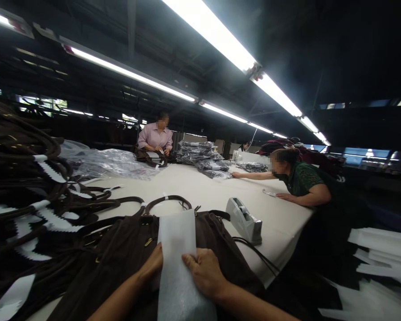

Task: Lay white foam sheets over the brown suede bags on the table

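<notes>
A dark brown handbag (pixel 123 254) lies on the table in front of me, its looped handle (pixel 169 198) pointing away. Over its middle runs a long, thin, white packing strip (pixel 177 236), slightly see-through. My right hand (pixel 205 272) is closed on the strip's right edge, thumb in front. At the left edge is my left hand (pixel 153 263), gripping the strip with its fingertips hidden behind it. A grey tape dispenser (pixel 243 220) stands on the table to the right of the bag.
Brown bags with white-wrapped handles (pixel 40 205) pile up at left. Clear plastic bags (pixel 110 162) and plastic-wrapped bags (pixel 203 156) lie farther back on the white table (pixel 214 196). One co-worker (pixel 155 136) stands across; another (pixel 300 183) leans in at right. More white strips (pixel 381 267) hang lower right.
</notes>
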Demonstrator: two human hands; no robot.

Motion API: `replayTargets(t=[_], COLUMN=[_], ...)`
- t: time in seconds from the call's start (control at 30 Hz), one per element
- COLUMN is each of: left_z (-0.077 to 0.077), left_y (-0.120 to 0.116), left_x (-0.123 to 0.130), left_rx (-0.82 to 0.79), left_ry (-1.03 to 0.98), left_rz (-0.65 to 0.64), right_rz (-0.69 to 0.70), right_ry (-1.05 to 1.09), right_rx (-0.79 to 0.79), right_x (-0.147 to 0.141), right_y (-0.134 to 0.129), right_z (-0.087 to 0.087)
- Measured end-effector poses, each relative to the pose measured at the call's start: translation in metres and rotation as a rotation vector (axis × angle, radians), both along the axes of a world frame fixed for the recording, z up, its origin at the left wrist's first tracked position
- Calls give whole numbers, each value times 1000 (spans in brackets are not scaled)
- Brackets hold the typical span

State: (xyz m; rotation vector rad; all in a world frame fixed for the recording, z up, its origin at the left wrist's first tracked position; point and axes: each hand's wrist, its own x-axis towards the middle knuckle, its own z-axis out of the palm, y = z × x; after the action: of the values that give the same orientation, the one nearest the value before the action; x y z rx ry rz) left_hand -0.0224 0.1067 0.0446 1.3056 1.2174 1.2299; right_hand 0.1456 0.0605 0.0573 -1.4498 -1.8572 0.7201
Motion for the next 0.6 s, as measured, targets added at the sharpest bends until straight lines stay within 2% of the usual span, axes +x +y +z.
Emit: replayTargets(t=[0.07,0.13,0.2,0.3,0.4,0.47,0.6], left_z=[2,6,13,26,33,30,11], left_y=[-2,-4,-7,-12,-15,-15,-5], left_x=[-2,-4,-6,-8,-7,-6,-6], left_rx=[-65,-106,-127,-131,-85,-51,-23], left_ry=[-79,-158,-233,-315,-213,-96,34], left_rz=[5,22,40,35,-51,-75,26], right_rz=[-18,42,106,85,-4,-52,-90], right_ry=[-183,-291,-348,-367,-363,-375,-327], right_rx=[154,314,372,227,63,15,9], right_x=[-6,-10,-12,-14,-17,-19,-21], right_y=[0,2,8,21,31,34,32], right_z=[7,12,14,14,12,10,5])
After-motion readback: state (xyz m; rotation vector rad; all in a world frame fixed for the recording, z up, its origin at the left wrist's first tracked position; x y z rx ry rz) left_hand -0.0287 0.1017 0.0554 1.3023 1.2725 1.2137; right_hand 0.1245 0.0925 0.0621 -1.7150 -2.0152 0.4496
